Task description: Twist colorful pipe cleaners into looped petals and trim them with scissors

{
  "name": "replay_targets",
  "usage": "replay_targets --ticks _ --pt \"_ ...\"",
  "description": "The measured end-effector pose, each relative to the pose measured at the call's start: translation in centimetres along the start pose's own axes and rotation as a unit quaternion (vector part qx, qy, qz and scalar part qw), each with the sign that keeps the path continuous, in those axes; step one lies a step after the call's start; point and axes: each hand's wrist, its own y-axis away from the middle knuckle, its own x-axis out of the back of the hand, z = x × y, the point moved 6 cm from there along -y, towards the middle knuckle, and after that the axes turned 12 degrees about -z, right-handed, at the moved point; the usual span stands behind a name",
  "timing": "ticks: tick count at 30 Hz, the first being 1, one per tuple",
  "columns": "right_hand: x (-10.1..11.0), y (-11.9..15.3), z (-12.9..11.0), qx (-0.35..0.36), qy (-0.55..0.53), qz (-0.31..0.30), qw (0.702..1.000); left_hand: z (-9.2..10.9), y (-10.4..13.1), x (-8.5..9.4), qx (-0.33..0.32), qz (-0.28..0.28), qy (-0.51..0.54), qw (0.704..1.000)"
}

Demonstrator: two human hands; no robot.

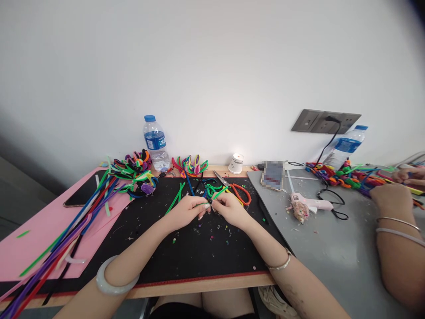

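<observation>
Left hand point(187, 210) and right hand point(231, 208) pinch close together.
Fingers point(202, 213) curl inward; bare forearms point(146, 243) converge across the near edge of the surface point(199, 261).

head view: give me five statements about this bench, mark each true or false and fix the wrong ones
1. The left hand and right hand meet at a green fuzzy stem. True.
2. The orange-handled scissors are in the left hand. False: they lie near the right hand, not held.
3. The glue gun lies on the grey surface. True.
4. Both bottles have red caps. False: the left bottle and right bottle are blue-capped.
5. The black phone lies on the pink sheet. True.
</observation>
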Motion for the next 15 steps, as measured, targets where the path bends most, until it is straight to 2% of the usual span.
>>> replay_targets --ticks 6,15 --pt "-0.3 -0.2 0.9 -0.012 -0.108 -0.024 0.994 1.3 0.2 0.0 -0.042 0.056 -0.115 0.991" --pt "0.7 -0.2 1.4 -0.036 -0.057 0.090 0.994 1.0 0.1 0.5 -0.031 0.067 -0.142 0.987"
